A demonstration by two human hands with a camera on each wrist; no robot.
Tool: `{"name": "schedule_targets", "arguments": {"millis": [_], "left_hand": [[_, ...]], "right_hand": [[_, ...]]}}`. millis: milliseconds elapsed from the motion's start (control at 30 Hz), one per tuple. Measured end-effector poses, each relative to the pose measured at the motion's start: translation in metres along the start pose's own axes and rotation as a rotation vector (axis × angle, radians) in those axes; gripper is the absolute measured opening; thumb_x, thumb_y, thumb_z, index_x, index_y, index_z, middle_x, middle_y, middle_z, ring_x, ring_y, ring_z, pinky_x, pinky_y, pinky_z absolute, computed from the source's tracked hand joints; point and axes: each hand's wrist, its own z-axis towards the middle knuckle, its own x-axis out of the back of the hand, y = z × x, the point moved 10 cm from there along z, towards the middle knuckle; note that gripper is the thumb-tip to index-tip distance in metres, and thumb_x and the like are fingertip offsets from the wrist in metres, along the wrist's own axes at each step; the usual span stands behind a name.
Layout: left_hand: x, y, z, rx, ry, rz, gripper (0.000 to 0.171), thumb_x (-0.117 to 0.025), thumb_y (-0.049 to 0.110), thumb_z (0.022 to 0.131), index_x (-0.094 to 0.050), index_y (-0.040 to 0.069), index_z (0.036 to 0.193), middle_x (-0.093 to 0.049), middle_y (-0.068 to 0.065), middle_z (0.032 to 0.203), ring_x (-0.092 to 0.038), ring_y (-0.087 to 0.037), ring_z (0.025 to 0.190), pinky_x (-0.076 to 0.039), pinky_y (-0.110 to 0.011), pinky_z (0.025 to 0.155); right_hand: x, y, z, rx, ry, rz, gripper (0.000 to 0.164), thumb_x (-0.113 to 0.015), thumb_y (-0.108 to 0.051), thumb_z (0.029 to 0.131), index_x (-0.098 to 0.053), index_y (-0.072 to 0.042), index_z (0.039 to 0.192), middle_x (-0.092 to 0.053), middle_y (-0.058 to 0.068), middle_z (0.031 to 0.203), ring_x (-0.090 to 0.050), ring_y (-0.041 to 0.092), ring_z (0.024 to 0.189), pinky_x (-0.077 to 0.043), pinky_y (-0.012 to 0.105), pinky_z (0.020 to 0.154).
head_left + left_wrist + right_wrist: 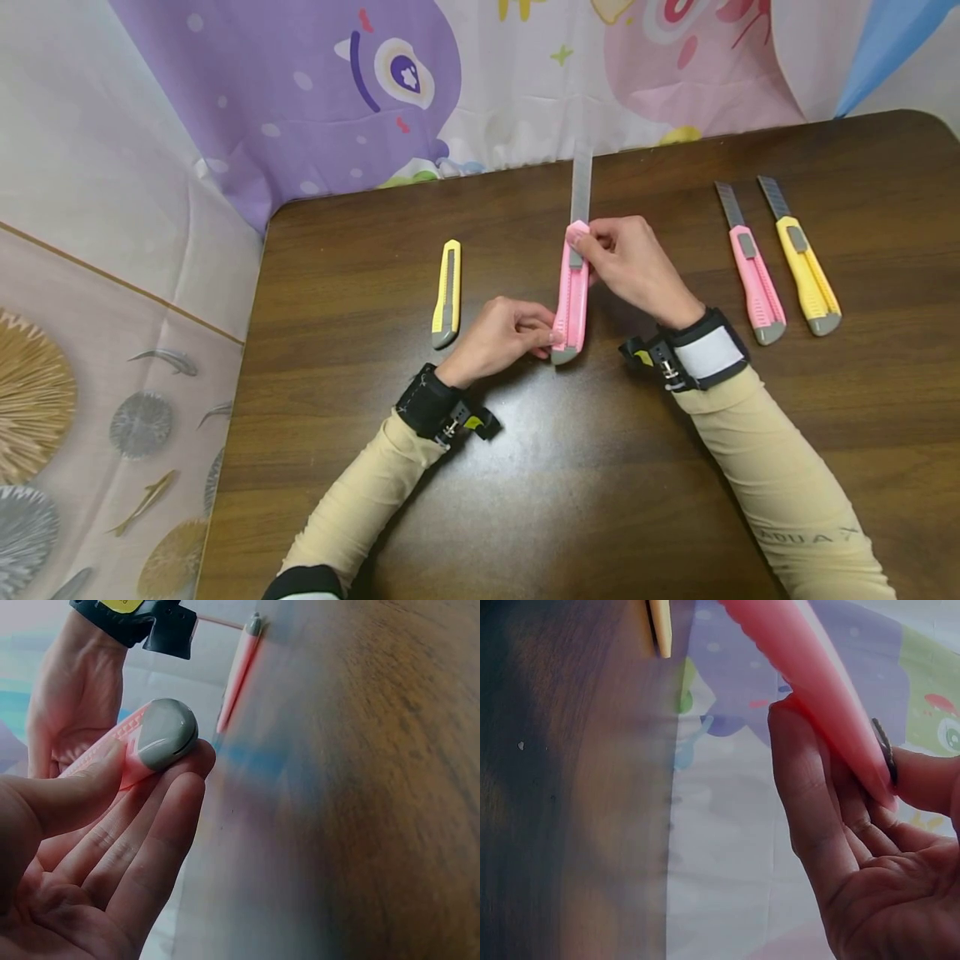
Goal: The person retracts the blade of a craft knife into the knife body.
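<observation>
A pink box cutter (573, 300), its long blade (581, 187) slid far out, is held by both hands above the brown table. My left hand (498, 337) pinches the grey-capped tail end between thumb and fingers; the left wrist view shows that grey cap (169, 733) up close. Near the blade end, my right hand (630, 258) grips the body, its thumb close to the grey slider (576, 259). From below, the right wrist view shows the cutter's pink body (825, 690) against the fingers, with the thumb at a dark part, probably the slider.
A yellow box cutter (447, 292) with no blade showing lies left of the hands on the table (337, 500). On the right lie another pink cutter (757, 287) and a yellow cutter (808, 275), both with blades out. A printed curtain (510, 100) hangs along the back edge.
</observation>
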Motion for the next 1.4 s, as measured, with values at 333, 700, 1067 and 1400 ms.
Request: {"name": "schedule_targets", "arguments": {"millis": [333,700,1067,1400], "left_hand": [[0.003,0.000,0.000,0.002,0.017,-0.007,0.016,-0.066,0.002,0.092,-0.070,-0.005,0.105,-0.075,-0.021,0.097,-0.073,-0.018,0.075,-0.064,-0.032,0.071],[0.008,0.002,0.000,-0.016,0.056,0.049,0.015,-0.068,0.007,0.092,-0.072,0.000,0.104,-0.076,-0.017,0.094,-0.072,-0.016,0.074,-0.063,-0.033,0.069],[0.007,0.003,-0.001,-0.016,0.068,0.086,0.015,-0.069,0.009,0.092,-0.072,0.001,0.103,-0.077,-0.015,0.092,-0.070,-0.008,0.070,-0.063,-0.033,0.067],[0.007,0.004,-0.001,-0.024,0.061,0.096,0.015,-0.068,0.009,0.092,-0.072,0.001,0.104,-0.077,-0.014,0.093,-0.071,-0.011,0.071,-0.063,-0.032,0.066]], "right_hand": [[-0.001,-0.001,0.000,0.006,0.016,-0.012,0.022,-0.061,-0.018,0.098,-0.070,0.000,0.091,-0.065,0.009,0.070,-0.054,0.005,0.056,-0.040,0.019,0.048],[-0.003,0.000,0.001,0.000,0.020,0.099,0.026,-0.060,-0.020,0.098,-0.069,0.004,0.097,-0.068,0.010,0.074,-0.060,0.003,0.055,-0.052,0.018,0.050],[-0.004,0.009,0.001,-0.068,0.004,0.060,0.032,-0.061,-0.027,0.098,-0.071,0.003,0.093,-0.069,0.007,0.067,-0.064,0.013,0.053,-0.050,0.020,0.048],[0.000,0.003,0.000,-0.027,0.060,0.008,0.029,-0.064,-0.025,0.096,-0.072,0.001,0.086,-0.063,0.007,0.064,-0.052,0.006,0.053,-0.040,0.019,0.047]]}}
